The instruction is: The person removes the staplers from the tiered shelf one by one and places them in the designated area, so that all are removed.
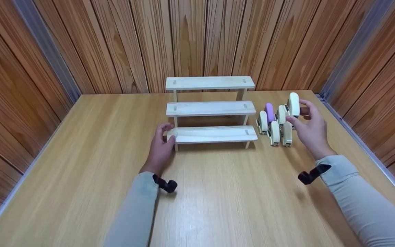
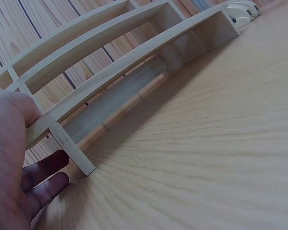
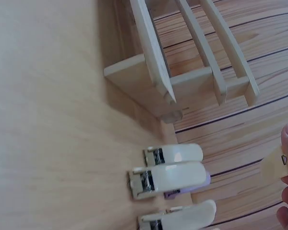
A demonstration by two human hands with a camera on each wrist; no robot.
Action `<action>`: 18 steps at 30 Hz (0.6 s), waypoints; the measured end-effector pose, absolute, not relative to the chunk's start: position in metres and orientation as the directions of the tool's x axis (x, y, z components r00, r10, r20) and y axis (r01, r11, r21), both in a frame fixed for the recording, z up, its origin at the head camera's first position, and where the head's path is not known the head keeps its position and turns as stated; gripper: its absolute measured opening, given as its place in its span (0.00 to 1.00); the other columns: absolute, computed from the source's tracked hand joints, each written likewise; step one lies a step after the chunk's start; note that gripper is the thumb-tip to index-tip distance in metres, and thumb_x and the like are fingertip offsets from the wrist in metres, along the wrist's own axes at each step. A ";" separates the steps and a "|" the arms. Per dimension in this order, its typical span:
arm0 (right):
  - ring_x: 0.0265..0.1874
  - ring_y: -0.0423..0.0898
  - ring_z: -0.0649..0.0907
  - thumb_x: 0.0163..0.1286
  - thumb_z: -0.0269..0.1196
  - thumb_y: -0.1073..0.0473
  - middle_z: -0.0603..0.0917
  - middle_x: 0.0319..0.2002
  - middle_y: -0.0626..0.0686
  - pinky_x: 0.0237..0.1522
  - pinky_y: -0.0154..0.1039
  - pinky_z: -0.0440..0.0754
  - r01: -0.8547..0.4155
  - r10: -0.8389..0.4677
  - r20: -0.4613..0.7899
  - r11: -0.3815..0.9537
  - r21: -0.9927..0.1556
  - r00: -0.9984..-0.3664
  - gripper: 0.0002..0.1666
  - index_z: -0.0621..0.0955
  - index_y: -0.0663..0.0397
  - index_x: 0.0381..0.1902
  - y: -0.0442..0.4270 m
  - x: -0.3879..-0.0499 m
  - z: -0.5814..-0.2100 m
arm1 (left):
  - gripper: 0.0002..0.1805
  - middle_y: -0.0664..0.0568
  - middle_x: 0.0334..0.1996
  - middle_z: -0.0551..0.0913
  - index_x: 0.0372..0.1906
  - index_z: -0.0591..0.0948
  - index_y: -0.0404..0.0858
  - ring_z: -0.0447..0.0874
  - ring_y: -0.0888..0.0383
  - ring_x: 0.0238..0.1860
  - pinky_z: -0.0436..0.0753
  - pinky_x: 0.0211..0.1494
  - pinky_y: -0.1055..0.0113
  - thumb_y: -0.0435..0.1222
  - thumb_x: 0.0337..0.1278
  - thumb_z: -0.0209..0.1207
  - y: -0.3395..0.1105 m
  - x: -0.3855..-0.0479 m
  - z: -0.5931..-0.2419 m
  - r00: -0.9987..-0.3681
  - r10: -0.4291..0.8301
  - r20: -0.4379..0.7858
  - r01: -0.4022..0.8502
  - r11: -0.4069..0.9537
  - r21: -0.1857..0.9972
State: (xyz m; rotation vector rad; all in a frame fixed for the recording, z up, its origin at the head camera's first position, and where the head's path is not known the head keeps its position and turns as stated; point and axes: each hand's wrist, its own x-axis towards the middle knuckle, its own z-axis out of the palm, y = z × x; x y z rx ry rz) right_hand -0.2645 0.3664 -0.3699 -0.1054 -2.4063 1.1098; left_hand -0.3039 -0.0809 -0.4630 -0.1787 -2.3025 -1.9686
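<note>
A three-tier wooden display stand (image 1: 213, 134) is on the table. At the left end of its lowest tier, my left hand (image 1: 159, 148) grips the board, thumb over the top and fingers by the leg. To the right, my right hand (image 1: 313, 133) holds a cream stapler (image 1: 294, 104) between thumb and fingers, raised above the others. Below it stand several more cream staplers (image 1: 275, 133) and a purple stapler (image 1: 269, 112), grouped close together. The right wrist view shows only part of the held stapler (image 3: 274, 165), at the right edge.
The wooden table (image 1: 204, 195) runs back to a wood-panelled wall (image 1: 190, 41). Panelled side walls rise to the left and right, with grey metal strips in the corners. The stapler group stands just right of the stand, near the table's right edge.
</note>
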 end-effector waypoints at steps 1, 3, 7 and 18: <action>0.54 0.48 0.76 0.67 0.69 0.46 0.81 0.56 0.56 0.61 0.45 0.66 -0.123 0.269 0.393 0.670 -0.733 -0.879 0.40 0.68 0.48 0.72 0.369 -0.263 -0.371 | 0.23 0.58 0.65 0.72 0.69 0.66 0.44 0.67 0.57 0.65 0.67 0.68 0.56 0.38 0.74 0.54 -0.081 -0.304 -0.463 -0.987 0.021 0.162 0.163 0.152 0.975; 0.54 0.48 0.76 0.67 0.69 0.45 0.80 0.56 0.56 0.61 0.45 0.67 -0.103 0.279 0.379 0.671 -0.734 -0.882 0.41 0.68 0.49 0.73 0.375 -0.260 -0.374 | 0.23 0.56 0.65 0.72 0.69 0.66 0.44 0.66 0.58 0.66 0.67 0.68 0.56 0.37 0.74 0.53 -0.081 -0.304 -0.463 -0.986 0.022 0.165 0.166 0.154 0.974; 0.55 0.49 0.76 0.67 0.68 0.45 0.80 0.58 0.58 0.61 0.46 0.68 -0.069 0.290 0.351 0.676 -0.733 -0.890 0.42 0.67 0.49 0.74 0.386 -0.255 -0.381 | 0.23 0.56 0.66 0.72 0.69 0.67 0.44 0.66 0.58 0.67 0.66 0.69 0.55 0.38 0.74 0.53 -0.082 -0.305 -0.464 -0.987 0.024 0.157 0.158 0.157 0.975; 0.54 0.46 0.75 0.67 0.68 0.45 0.78 0.60 0.58 0.62 0.46 0.68 0.005 0.348 0.262 0.610 -0.793 -0.900 0.43 0.66 0.48 0.75 0.409 -0.244 -0.414 | 0.23 0.59 0.66 0.71 0.69 0.66 0.48 0.65 0.58 0.68 0.65 0.71 0.54 0.39 0.74 0.54 -0.082 -0.304 -0.462 -0.992 0.018 0.123 0.124 0.161 0.979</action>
